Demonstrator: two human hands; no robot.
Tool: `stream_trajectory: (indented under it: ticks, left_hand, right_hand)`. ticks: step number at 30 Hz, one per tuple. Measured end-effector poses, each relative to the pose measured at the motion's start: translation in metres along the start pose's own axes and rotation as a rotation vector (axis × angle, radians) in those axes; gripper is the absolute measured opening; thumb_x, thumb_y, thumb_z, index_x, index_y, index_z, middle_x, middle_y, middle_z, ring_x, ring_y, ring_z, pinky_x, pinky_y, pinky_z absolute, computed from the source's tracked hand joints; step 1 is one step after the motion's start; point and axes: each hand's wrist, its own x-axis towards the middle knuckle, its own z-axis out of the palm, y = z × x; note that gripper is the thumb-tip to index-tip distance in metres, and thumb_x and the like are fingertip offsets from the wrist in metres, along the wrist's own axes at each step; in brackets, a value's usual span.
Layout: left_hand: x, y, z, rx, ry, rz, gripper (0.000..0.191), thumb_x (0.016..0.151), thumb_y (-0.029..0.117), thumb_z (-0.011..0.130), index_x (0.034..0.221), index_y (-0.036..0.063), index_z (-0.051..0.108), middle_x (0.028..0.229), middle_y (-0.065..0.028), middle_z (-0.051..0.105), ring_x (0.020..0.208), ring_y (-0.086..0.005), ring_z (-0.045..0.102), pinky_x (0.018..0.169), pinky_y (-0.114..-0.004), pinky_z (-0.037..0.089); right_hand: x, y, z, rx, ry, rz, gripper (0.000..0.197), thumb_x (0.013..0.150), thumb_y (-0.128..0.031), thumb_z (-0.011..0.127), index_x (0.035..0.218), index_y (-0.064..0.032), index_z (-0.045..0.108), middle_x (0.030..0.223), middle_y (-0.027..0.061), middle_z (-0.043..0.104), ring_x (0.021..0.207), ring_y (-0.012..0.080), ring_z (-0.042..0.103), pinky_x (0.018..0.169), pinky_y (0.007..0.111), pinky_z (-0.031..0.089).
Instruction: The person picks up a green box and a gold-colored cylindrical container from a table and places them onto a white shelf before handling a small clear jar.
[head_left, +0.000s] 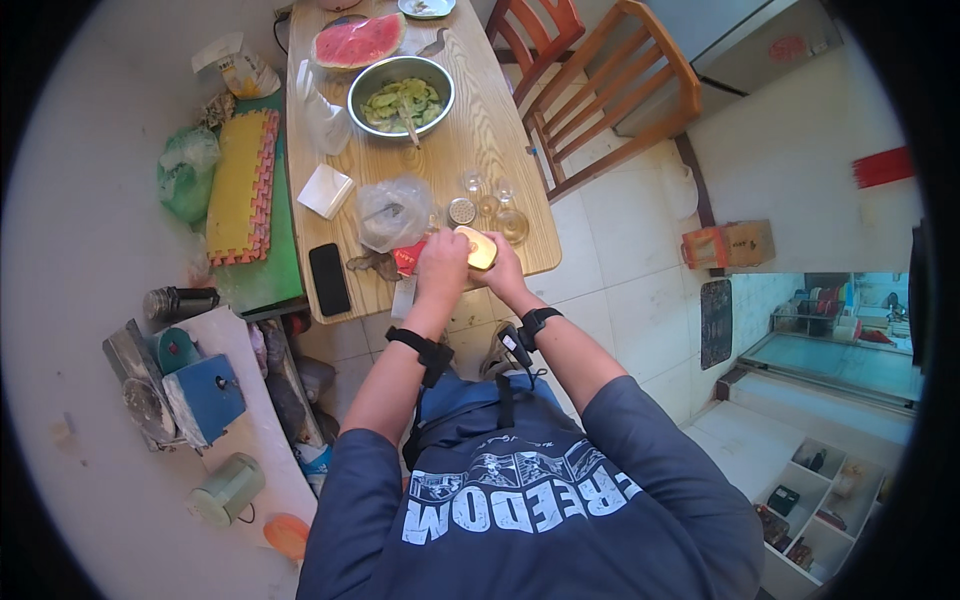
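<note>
My right hand (504, 271) grips a gold-topped container (480, 249) with rounded corners, just above the table's near edge. My left hand (442, 261) has its fingers curled against the container's left side. Beside that hand lies a red packet (408, 258), partly covered. A clear plastic bag (394, 213) with something dark inside sits beyond it. Close past the container stand a shaker with a perforated lid (461, 211) and several glass items, among them a round amber-tinted one (511, 226).
The wooden table (480, 97) holds a steel bowl of sliced green vegetables (401, 105), cut watermelon (360, 42), a white spray bottle (324, 116), a white tissue pack (325, 191) and a black phone (330, 279). Wooden chairs (615, 97) stand at the right.
</note>
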Motion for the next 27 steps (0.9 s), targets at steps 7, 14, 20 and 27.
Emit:
stream_trajectory:
  ticks: [7,14,20,27]
  left_hand:
    - [0.019,0.019,0.007,-0.160,-0.014,0.153,0.010,0.077,0.014,0.066,0.083,0.0071,0.061,0.087,-0.0099,0.057,0.087,-0.0279,0.060,0.073,-0.039,0.051]
    - [0.003,0.001,-0.015,-0.168,-0.092,0.041,0.015,0.082,0.018,0.068,0.092,0.0069,0.067,0.089,-0.0118,0.062,0.087,-0.0290,0.063,0.073,-0.039,0.052]
    - [0.007,-0.042,-0.033,-0.480,0.065,-0.309,0.018,0.084,0.019,0.071,0.095,0.0051,0.068,0.088,-0.0119,0.064,0.072,-0.0302,0.064,0.070,-0.038,0.051]
    - [0.047,-0.001,-0.070,-0.647,0.152,-0.221,0.017,0.085,0.020,0.069,0.096,0.0072,0.069,0.092,-0.0122,0.065,0.079,-0.0294,0.065,0.071,-0.038,0.051]
  right_hand:
    - [0.005,0.010,0.004,0.147,-0.001,0.148,0.076,0.066,-0.013,0.085,0.133,-0.0097,0.049,0.119,0.0126,0.064,0.109,0.0231,0.061,0.092,0.035,0.049]
    - [0.012,0.018,-0.014,0.295,-0.079,0.151,0.081,0.066,-0.015,0.087,0.133,-0.0042,0.043,0.124,0.0118,0.059,0.116,0.0220,0.056,0.099,0.036,0.045]
    - [0.030,-0.017,-0.038,0.608,-0.072,0.206,0.071,0.074,-0.017,0.084,0.131,-0.0044,0.044,0.123,0.0076,0.057,0.114,0.0192,0.056,0.095,0.034,0.048]
    - [0.035,-0.061,-0.069,0.750,-0.109,0.320,0.059,0.081,-0.022,0.078,0.129,-0.0121,0.047,0.118,0.0026,0.059,0.106,0.0137,0.058,0.084,0.031,0.052]
